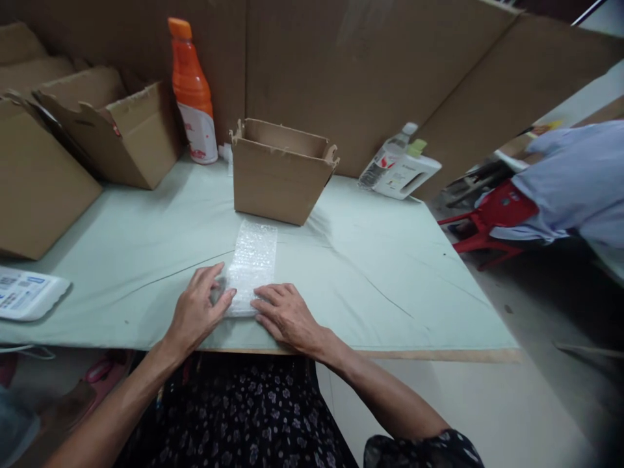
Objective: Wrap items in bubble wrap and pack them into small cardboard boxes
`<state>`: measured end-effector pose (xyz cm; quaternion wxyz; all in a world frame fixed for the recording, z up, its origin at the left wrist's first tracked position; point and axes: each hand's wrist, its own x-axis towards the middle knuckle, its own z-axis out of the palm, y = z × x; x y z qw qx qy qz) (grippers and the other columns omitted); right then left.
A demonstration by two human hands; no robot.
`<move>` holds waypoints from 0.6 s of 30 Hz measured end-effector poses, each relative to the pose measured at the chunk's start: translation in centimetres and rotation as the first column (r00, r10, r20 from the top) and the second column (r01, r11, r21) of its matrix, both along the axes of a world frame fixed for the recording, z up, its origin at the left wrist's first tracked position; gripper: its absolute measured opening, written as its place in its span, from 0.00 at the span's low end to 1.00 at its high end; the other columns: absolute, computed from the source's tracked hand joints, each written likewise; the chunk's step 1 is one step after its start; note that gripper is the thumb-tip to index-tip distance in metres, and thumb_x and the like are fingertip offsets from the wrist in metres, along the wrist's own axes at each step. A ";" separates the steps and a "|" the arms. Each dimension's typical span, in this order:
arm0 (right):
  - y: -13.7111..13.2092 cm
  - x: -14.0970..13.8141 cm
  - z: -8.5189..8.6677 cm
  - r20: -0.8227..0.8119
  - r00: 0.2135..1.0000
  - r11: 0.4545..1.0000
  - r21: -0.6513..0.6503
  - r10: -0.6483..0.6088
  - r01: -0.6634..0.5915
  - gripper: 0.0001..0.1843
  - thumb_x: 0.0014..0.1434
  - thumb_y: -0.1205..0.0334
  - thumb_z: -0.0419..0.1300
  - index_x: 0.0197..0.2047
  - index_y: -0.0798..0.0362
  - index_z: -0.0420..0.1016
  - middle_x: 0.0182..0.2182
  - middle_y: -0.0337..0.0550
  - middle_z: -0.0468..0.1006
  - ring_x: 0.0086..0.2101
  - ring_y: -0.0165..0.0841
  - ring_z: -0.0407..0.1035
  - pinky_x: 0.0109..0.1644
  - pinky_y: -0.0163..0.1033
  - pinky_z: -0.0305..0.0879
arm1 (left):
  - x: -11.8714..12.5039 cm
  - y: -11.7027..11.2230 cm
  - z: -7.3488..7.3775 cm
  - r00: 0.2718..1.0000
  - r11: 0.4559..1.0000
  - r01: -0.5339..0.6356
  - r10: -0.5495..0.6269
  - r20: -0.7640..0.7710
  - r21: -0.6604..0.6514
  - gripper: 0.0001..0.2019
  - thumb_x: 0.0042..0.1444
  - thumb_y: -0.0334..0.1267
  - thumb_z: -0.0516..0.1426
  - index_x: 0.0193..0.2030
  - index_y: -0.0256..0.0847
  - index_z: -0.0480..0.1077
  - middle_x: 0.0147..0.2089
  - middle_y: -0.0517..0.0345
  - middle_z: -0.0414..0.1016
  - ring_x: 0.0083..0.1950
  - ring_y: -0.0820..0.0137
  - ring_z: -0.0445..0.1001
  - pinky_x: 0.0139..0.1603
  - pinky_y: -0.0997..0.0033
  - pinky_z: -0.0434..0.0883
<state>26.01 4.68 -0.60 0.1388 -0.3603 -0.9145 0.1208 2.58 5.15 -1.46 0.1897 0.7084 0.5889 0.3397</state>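
Note:
A strip of clear bubble wrap [253, 253] lies on the pale green tabletop, its long side running away from me. At its near left edge rests my left hand [197, 309], thumb and fingers apart, the thumb touching the wrap. My right hand [285, 315] lies palm down over the near right corner with its fingers stretched out. The near end of the wrap looks folded or layered; whether anything is inside it I cannot tell. Just beyond the far end stands an open cardboard box [277, 182].
More open cardboard boxes [151, 130] crowd the left, beside an orange bottle [195, 97]. A white printed package [29, 296] lies at the left edge. A clear bottle [387, 159] and a white jug [412, 172] stand back right. Beyond the table, a person sits on a red chair [504, 211].

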 end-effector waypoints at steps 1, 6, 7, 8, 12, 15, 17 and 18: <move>0.0 0.1 0.0 -0.017 1.000 1.000 0.001 -0.005 0.005 0.11 0.71 0.61 0.58 0.53 0.53 0.77 0.57 0.52 0.78 0.55 0.43 0.70 0.55 0.49 0.63 | -0.2 -0.3 0.1 1.000 0.997 0.017 -0.017 0.008 0.071 0.24 0.64 0.47 0.57 0.62 0.37 0.68 0.57 0.42 0.75 0.51 0.59 0.78 0.48 0.59 0.77; 0.1 0.5 0.3 -0.109 0.994 0.999 -0.047 -0.023 0.018 0.12 0.72 0.62 0.57 0.54 0.53 0.78 0.55 0.50 0.80 0.54 0.41 0.72 0.56 0.48 0.64 | -0.2 -1.8 0.3 0.970 0.944 0.241 -0.244 -0.016 0.225 0.21 0.62 0.35 0.58 0.62 0.41 0.68 0.60 0.46 0.75 0.62 0.58 0.72 0.63 0.53 0.71; 0.2 0.6 0.4 -0.120 0.992 0.998 -0.061 -0.028 0.020 0.12 0.72 0.62 0.57 0.55 0.53 0.78 0.55 0.50 0.80 0.54 0.41 0.72 0.56 0.49 0.64 | 0.0 -1.9 0.1 0.965 0.943 0.254 -0.261 0.006 0.214 0.22 0.61 0.33 0.58 0.62 0.41 0.68 0.57 0.47 0.77 0.60 0.60 0.73 0.62 0.54 0.72; 0.4 0.6 0.5 -0.129 0.991 0.997 -0.077 -0.033 0.023 0.13 0.72 0.62 0.57 0.55 0.53 0.78 0.55 0.50 0.80 0.53 0.42 0.72 0.56 0.49 0.64 | 0.2 -2.0 0.0 0.965 0.949 0.250 -0.261 0.036 0.193 0.21 0.61 0.32 0.57 0.62 0.41 0.69 0.54 0.48 0.79 0.57 0.61 0.75 0.60 0.55 0.73; 1.2 0.7 0.6 -0.179 0.982 0.989 -0.142 -0.063 0.037 0.14 0.72 0.62 0.55 0.55 0.52 0.78 0.51 0.49 0.82 0.51 0.42 0.74 0.56 0.51 0.67 | 0.8 -1.5 -0.7 0.975 0.978 0.175 -0.189 0.120 0.115 0.17 0.62 0.31 0.56 0.58 0.41 0.72 0.45 0.52 0.82 0.47 0.64 0.79 0.50 0.61 0.76; 1.7 0.8 0.1 -0.245 0.961 0.980 -0.184 -0.126 0.082 0.15 0.71 0.59 0.56 0.58 0.49 0.76 0.49 0.48 0.83 0.47 0.42 0.76 0.54 0.51 0.70 | 1.0 -1.0 -1.1 0.985 0.987 0.119 -0.131 0.111 0.107 0.17 0.62 0.32 0.57 0.57 0.40 0.74 0.45 0.51 0.82 0.45 0.65 0.79 0.48 0.63 0.77; 1.9 1.0 -0.4 -0.302 0.940 0.976 -0.190 -0.157 0.102 0.20 0.69 0.56 0.60 0.62 0.49 0.73 0.50 0.49 0.83 0.46 0.42 0.76 0.52 0.51 0.73 | 1.1 -0.8 -1.3 0.990 0.991 0.082 -0.094 0.110 0.104 0.17 0.61 0.32 0.57 0.57 0.39 0.73 0.47 0.50 0.83 0.46 0.65 0.80 0.49 0.63 0.77; 2.0 1.0 -0.8 -0.333 0.929 0.977 -0.183 -0.163 0.106 0.22 0.67 0.55 0.61 0.63 0.49 0.72 0.51 0.50 0.82 0.47 0.43 0.77 0.52 0.51 0.73 | 1.2 -0.7 -1.4 0.991 0.993 0.064 -0.075 0.108 0.104 0.18 0.60 0.31 0.57 0.57 0.39 0.73 0.48 0.50 0.83 0.47 0.65 0.80 0.50 0.63 0.77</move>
